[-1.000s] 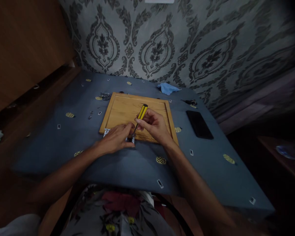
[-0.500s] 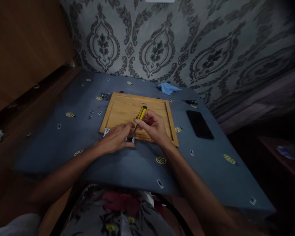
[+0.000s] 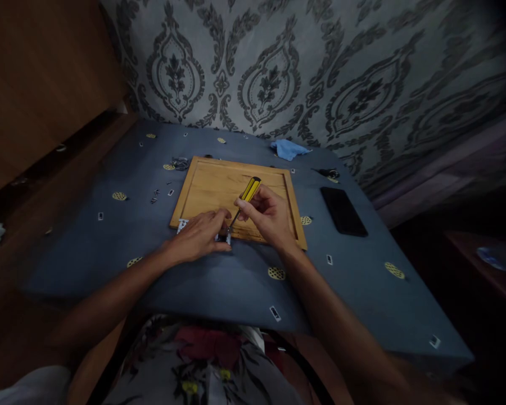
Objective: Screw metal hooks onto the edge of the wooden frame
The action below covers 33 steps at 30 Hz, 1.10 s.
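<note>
My right hand (image 3: pixel 267 214) grips a screwdriver (image 3: pixel 250 189) with a yellow-and-black handle. The shaft slants down to the left, its tip at a small shiny metal fitting (image 3: pixel 224 238) on the near edge of a framed wooden board (image 3: pixel 240 171). My left hand (image 3: pixel 200 233) is closed over that fitting, thumb on the near side and fingers on the board side, holding it at the edge. Another bit of silvery metal (image 3: pixel 183 224) shows left of the knuckles; whether it is the same piece is hidden by the hand. The exact contact under the tip is too small to make out.
Several small screws (image 3: pixel 154 196) lie left of the board on the blue patterned tablecloth (image 3: pixel 219 287). A dark coiled bundle (image 3: pixel 180 163) sits at its far left corner. Behind lies a blue cloth (image 3: pixel 289 149); to the right are a black object (image 3: pixel 328 172) and a black phone (image 3: pixel 343 211).
The screwdriver handle and my right hand have shifted slightly right, so the screwdriver leans more to the right. The tip stays at the fitting. My left hand has hardly moved.
</note>
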Each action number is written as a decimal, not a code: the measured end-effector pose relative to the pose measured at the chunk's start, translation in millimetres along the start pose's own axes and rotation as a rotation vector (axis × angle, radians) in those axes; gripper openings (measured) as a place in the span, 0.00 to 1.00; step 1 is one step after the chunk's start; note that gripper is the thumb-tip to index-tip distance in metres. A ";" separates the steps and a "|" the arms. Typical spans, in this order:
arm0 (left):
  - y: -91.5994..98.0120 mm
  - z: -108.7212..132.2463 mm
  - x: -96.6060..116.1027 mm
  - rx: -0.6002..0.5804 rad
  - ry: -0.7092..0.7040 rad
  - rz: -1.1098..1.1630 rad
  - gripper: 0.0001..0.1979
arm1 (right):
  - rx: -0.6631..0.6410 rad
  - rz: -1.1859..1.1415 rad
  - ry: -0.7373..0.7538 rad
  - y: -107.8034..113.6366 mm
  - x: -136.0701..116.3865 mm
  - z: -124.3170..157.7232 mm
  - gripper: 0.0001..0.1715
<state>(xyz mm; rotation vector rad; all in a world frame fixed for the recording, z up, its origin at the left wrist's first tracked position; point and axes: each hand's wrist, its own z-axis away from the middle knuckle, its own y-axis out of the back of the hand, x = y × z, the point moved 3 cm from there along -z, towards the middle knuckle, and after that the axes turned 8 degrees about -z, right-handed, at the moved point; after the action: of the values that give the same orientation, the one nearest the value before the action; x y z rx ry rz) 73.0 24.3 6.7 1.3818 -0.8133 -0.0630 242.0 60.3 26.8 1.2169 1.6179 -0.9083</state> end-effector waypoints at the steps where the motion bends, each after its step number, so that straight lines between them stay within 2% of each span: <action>1: 0.4 0.1 0.3 0.000 0.001 0.000 0.27 | -0.002 0.004 0.002 -0.3 0.9 0.0 0.28; 9: 1.7 0.6 0.9 -0.001 -0.003 -0.002 0.25 | -0.047 -0.012 0.011 0.0 9.1 -0.2 0.24; 19: 2.4 0.7 2.1 -0.001 0.002 -0.018 0.25 | -0.152 -0.003 -0.053 2.4 1.8 -1.2 0.20; 27: 1.6 -0.2 2.3 -0.003 0.017 -0.039 0.25 | -0.144 -0.036 -0.028 -8.0 12.7 -8.7 0.24; 33: 2.0 0.0 3.1 -0.005 0.015 -0.041 0.26 | -0.175 -0.040 -0.047 -4.7 11.4 -13.0 0.24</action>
<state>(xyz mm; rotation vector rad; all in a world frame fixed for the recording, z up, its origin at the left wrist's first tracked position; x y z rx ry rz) 74.4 23.2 9.8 1.3924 -0.7718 -0.0862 233.3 74.6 20.6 1.0388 1.6519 -0.7962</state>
